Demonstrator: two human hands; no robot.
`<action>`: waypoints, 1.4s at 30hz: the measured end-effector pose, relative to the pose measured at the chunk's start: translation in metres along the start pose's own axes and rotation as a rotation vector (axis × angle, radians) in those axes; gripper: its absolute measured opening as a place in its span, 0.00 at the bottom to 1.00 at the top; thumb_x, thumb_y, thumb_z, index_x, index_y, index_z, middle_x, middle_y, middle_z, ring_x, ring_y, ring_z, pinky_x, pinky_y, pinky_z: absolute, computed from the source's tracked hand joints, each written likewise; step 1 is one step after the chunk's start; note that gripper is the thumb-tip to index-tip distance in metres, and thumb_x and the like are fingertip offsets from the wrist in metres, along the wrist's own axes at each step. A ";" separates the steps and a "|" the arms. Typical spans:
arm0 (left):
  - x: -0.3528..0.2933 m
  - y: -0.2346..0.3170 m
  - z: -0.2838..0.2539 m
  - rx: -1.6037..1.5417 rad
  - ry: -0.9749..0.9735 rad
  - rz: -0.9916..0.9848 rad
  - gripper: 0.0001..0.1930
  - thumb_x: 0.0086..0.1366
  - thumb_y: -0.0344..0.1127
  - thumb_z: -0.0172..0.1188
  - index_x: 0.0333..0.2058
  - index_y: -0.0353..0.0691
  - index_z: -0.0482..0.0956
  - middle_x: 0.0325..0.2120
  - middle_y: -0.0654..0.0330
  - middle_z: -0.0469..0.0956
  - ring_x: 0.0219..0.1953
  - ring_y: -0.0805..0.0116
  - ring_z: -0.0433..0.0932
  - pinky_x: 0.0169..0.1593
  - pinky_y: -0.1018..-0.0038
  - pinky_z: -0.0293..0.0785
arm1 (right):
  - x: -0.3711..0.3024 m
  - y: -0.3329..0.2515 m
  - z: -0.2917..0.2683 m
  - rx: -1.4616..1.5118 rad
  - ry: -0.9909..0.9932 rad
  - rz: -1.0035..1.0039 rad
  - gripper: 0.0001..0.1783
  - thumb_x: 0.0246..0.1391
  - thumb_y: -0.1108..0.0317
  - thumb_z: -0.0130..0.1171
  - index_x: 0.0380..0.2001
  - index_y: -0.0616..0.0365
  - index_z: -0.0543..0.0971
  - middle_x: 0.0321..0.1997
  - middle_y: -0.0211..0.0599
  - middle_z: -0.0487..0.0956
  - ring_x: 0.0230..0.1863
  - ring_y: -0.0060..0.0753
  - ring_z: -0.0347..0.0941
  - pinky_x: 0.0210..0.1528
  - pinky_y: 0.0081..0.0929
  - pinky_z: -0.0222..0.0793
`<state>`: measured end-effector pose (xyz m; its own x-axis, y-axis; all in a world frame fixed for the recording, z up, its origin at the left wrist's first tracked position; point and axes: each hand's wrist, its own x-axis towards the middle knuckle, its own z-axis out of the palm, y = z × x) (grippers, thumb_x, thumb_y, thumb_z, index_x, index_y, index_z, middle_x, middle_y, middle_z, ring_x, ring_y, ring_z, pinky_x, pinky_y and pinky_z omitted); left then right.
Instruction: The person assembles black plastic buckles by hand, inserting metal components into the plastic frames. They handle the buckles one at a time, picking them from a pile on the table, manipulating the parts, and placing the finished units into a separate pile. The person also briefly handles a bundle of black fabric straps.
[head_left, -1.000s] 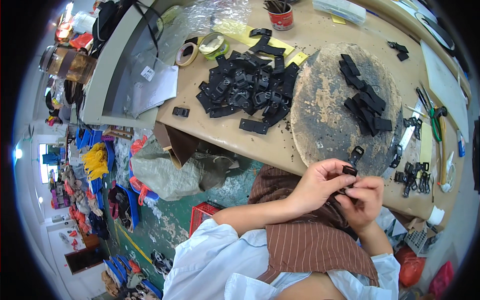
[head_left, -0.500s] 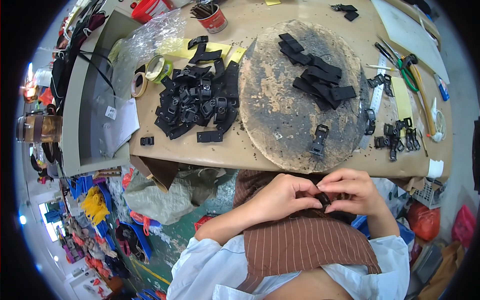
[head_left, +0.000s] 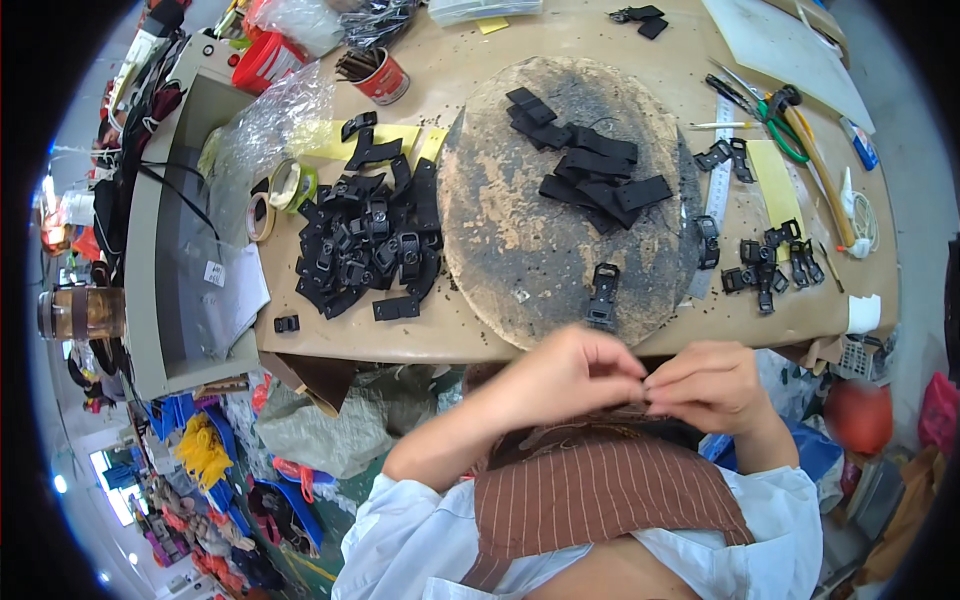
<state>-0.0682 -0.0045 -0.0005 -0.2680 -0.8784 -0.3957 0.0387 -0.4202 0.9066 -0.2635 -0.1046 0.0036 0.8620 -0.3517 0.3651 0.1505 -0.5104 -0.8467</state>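
In front of the table edge, my left hand (head_left: 583,372) and my right hand (head_left: 706,388) meet at their fingertips. Both are closed in a pinch, with the left somewhat blurred. Whatever lies between the fingers is hidden. Just beyond them, a black plastic buckle (head_left: 602,298) rests near the front of a worn round board (head_left: 490,200). Several black webbing straps (head_left: 598,165) are stacked farther back on that board. To its left spreads a heap of black straps with buckles (head_left: 365,240).
Right of the board lie loose black buckles (head_left: 762,262), a ruler (head_left: 719,180), green-handled pliers (head_left: 783,130) and a hammer (head_left: 825,175). At the back left stand a red-and-white can (head_left: 385,82) of dark rods and a red bucket (head_left: 268,62). Tape rolls (head_left: 260,216) sit beside the heap.
The view has shifted, so the table's things appear farther left. A small dark piece seen between my fingers earlier is now hidden, and my left hand has turned over it.
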 end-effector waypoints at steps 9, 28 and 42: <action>0.121 0.040 -0.037 1.235 0.696 0.409 0.12 0.49 0.31 0.64 0.35 0.38 0.78 0.31 0.55 0.77 0.34 0.54 0.77 0.38 0.65 0.73 | -0.020 -0.001 -0.007 0.606 0.342 0.242 0.16 0.43 0.82 0.62 0.36 0.64 0.70 0.35 0.44 0.75 0.34 0.32 0.76 0.38 0.29 0.77; -0.005 0.016 0.002 -0.480 0.472 0.335 0.14 0.68 0.32 0.46 0.49 0.34 0.72 0.42 0.63 0.76 0.43 0.78 0.73 0.45 0.79 0.72 | 0.039 0.018 0.015 0.423 0.233 -0.142 0.14 0.35 0.81 0.67 0.30 0.60 0.77 0.27 0.42 0.80 0.30 0.37 0.77 0.32 0.28 0.71; -0.007 0.002 0.007 -0.213 0.506 0.383 0.13 0.66 0.26 0.48 0.48 0.32 0.73 0.38 0.61 0.78 0.40 0.80 0.73 0.44 0.81 0.69 | 0.042 0.016 0.012 0.413 0.147 -0.149 0.14 0.37 0.82 0.65 0.30 0.60 0.77 0.28 0.43 0.80 0.30 0.37 0.77 0.33 0.27 0.71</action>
<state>-0.0726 0.0020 0.0053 0.2847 -0.9512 -0.1191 0.2443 -0.0481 0.9685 -0.2192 -0.1179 0.0009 0.7429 -0.4214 0.5201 0.4732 -0.2191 -0.8533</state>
